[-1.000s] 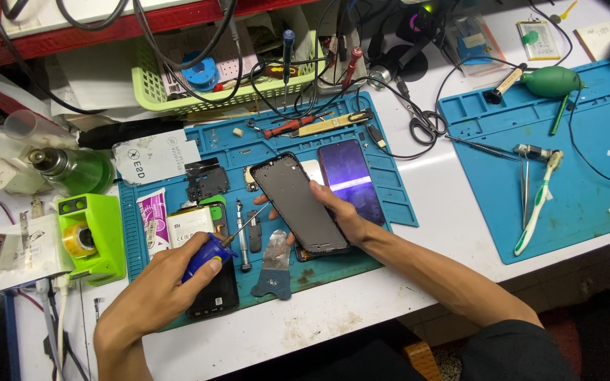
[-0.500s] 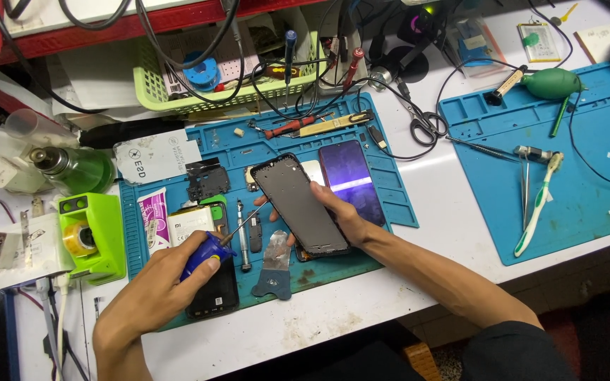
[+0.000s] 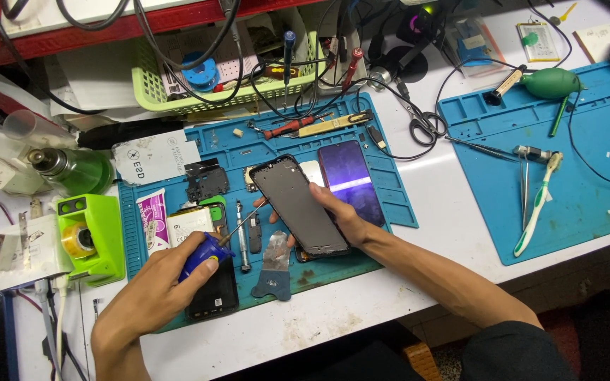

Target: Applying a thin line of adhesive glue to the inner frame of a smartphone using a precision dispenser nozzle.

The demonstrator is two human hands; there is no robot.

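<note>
Both hands are busy, the left hand closed round a blue-handled screwdriver and the right hand pinching the dark phone frame tilted over the blue work mat; it looks light, thin and fragile, best held by its edges.

- A dark phone screen panel lies slanted at the middle of the blue mat.
- A purple glossy screen lies just beside it.
- A white rounded label card sits at the mat's upper left.
- A pink-and-white sachet lies near a white battery label.
</note>
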